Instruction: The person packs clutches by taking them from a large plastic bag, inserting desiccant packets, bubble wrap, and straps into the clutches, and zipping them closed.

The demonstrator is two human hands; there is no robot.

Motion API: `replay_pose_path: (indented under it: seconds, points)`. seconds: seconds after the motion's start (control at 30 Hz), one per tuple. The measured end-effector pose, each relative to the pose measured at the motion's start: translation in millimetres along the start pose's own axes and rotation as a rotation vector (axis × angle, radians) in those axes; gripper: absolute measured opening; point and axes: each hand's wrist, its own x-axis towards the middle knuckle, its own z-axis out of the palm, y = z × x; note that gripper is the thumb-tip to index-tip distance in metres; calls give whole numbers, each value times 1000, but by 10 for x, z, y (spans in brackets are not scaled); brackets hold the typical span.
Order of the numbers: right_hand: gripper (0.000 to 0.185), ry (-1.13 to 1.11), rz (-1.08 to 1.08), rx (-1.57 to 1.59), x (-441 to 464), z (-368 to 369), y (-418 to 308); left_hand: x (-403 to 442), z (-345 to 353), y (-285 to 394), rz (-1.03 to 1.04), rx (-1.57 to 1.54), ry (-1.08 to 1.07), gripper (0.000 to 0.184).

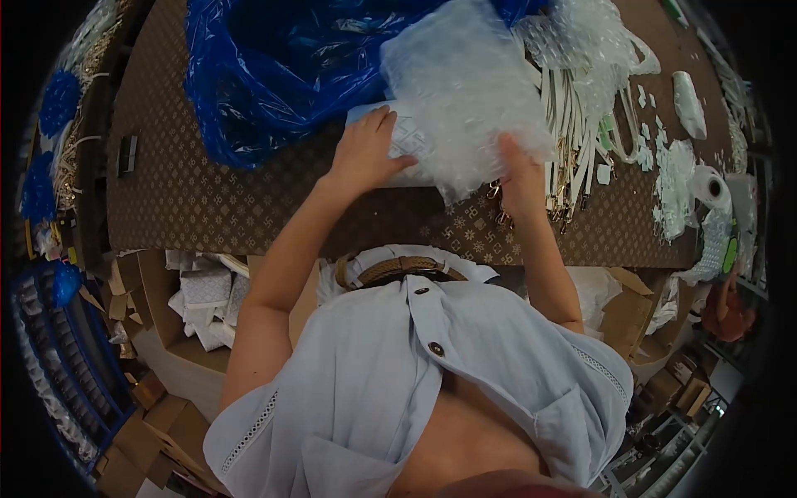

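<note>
My left hand point(370, 149) lies spread, thumb apart from the fingers, on a flat white patterned packet point(408, 139). A sheet of bubble wrap point(465, 83) covers the packet's right part and reaches up over the blue plastic bag point(249, 83). At the wrap's lower right edge is my right hand point(521, 170), its fingertips pressed on the wrap and partly hidden by it. Just right of that hand, white straps point(564, 124) with gold-coloured metal clasps lie on the brown patterned table point(274, 207).
More bubble wrap point(581, 41) lies at the upper right. White scraps point(674, 187) and a white roll point(711, 186) are near the right edge. An open cardboard box point(162, 303) with white packets stands below the table. A person in red point(726, 314) is at the far right.
</note>
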Motion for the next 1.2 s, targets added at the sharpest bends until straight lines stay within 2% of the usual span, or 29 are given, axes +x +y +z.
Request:
replay_pose_path:
  seconds: [0.03, 0.1, 0.13, 0.2, 0.23, 0.3, 0.33, 0.4, 0.43, 0.5, 0.57, 0.63, 0.67, 0.77, 0.8, 0.87, 1.0, 1.07, 1.2]
  points:
    - [24, 114, -57, 89, 46, 2, -36, 107, 112, -125, 1, 2, 6, 62]
    - [24, 126, -56, 174, 162, -207, -61, 318, 263, -301, 2, -55, -127, 71]
    - [24, 138, -47, 261, 216, -331, -71, 423, 277, -310, 5, -52, -121, 71]
    - [25, 166, 2, 301, 238, -462, -91, 618, 307, -280, -74, -50, -358, 70]
    - [26, 186, -17, 299, 234, -496, -80, 698, 315, -303, -71, -47, -354, 70]
    - [27, 216, -38, 301, 226, -536, -76, 802, 352, -319, -77, 13, -557, 63]
    - [30, 235, -58, 274, 213, -550, -73, 831, 307, -303, -68, 14, -563, 63]
    - [34, 274, -77, 251, 148, -554, -93, 899, 92, -217, -86, -118, -751, 48]
    - [34, 280, -116, 251, 96, -493, -174, 860, -47, -101, -77, -116, -768, 48]
    - [34, 301, -147, 256, 13, -402, -308, 558, -330, 186, 162, -170, -648, 36]
    - [34, 253, -135, 281, -42, -320, -401, 173, -392, 348, 286, -236, -506, 26]
    - [33, 183, -125, 289, -62, -227, -452, -109, -410, 481, 194, -348, -603, 19]
    - [33, 107, -124, 296, -75, -189, -439, -170, -487, 583, 82, -317, -738, 20]
    - [32, 214, -152, 232, -77, -86, -367, -379, -442, 688, -19, -240, -731, 27]
    - [32, 211, -149, 225, -96, -43, -376, -440, -434, 682, -24, -247, -728, 27]
    - [31, 216, -205, 202, -122, 33, -416, -545, -427, 645, 217, -231, -555, 34]
    - [29, 207, -178, 232, -115, -50, -417, -569, -400, 656, 134, -195, -666, 35]
    - [28, 190, -205, 232, -123, -70, -409, -465, -407, 684, 44, -74, -870, 29]
    - [35, 228, -238, 223, -222, 16, -491, -487, -366, 673, 145, -42, -753, 22]
